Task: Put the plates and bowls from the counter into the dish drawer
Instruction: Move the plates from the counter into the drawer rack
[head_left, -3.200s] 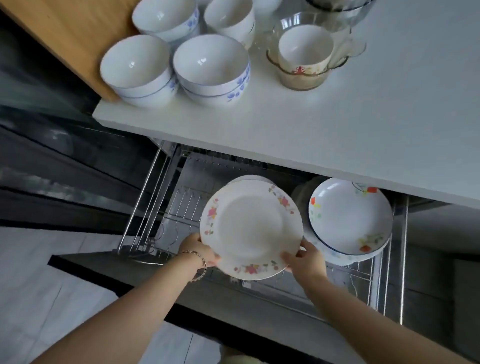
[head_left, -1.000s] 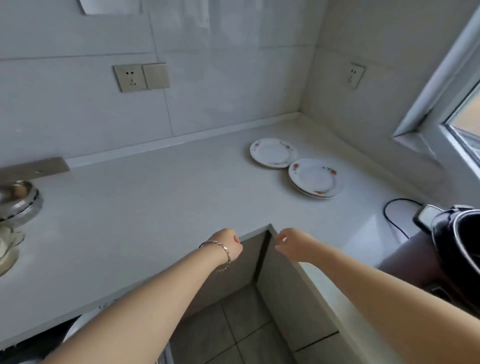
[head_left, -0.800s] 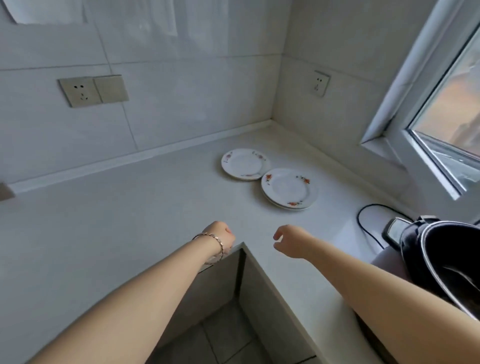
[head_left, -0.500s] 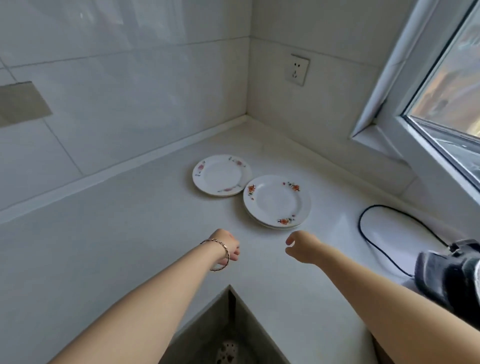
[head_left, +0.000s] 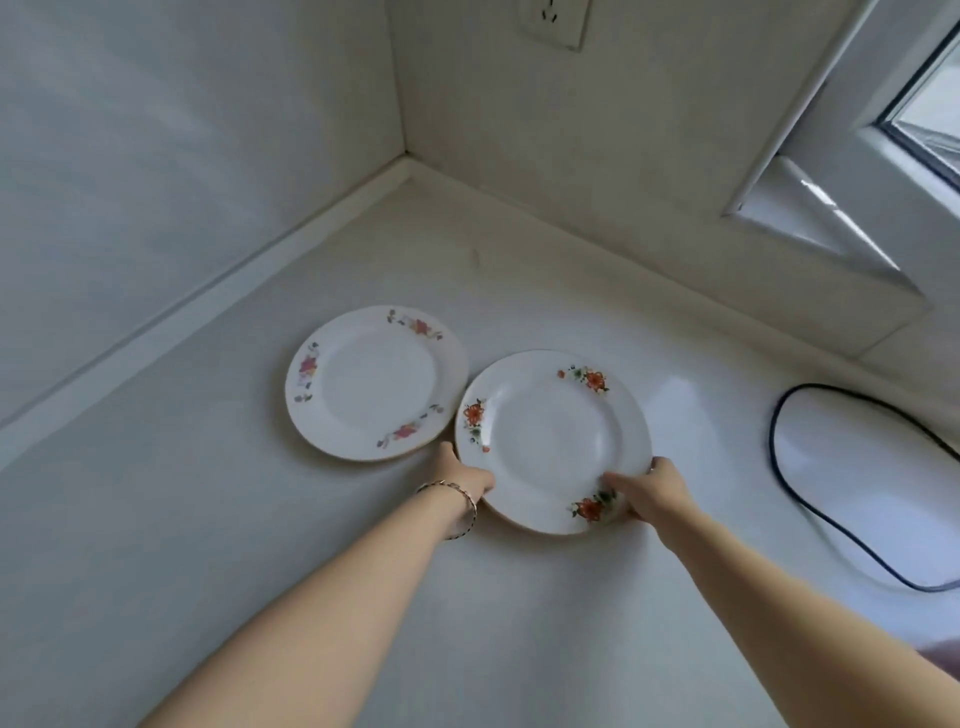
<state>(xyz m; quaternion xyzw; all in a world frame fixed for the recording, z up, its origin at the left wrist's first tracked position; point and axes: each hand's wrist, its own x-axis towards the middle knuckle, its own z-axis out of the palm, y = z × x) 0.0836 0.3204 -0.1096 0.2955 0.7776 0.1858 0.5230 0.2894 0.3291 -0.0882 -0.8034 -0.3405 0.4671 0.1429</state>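
Note:
Two white plates lie on the white counter (head_left: 208, 545) near the wall corner. The plate with orange flowers (head_left: 551, 437) is the nearer one, and it looks to sit on top of another plate. My left hand (head_left: 460, 475) grips its near-left rim, thumb on top. My right hand (head_left: 647, 491) grips its near-right rim, thumb over an orange flower. To the left lies the plate with pink flowers (head_left: 376, 382), untouched, its right edge tucked just under the orange-flowered plate's rim. The dish drawer is out of view.
A black cable (head_left: 810, 499) loops over the counter at the right. Tiled walls meet in a corner behind the plates, with a socket (head_left: 556, 21) high on the right wall. A window frame (head_left: 883, 119) slopes down at the upper right.
I turned from the dish drawer to the counter corner. Both hands, loosely closed and holding nothing half a second ago, reached forward and took hold of the orange-flowered plate's near rim.

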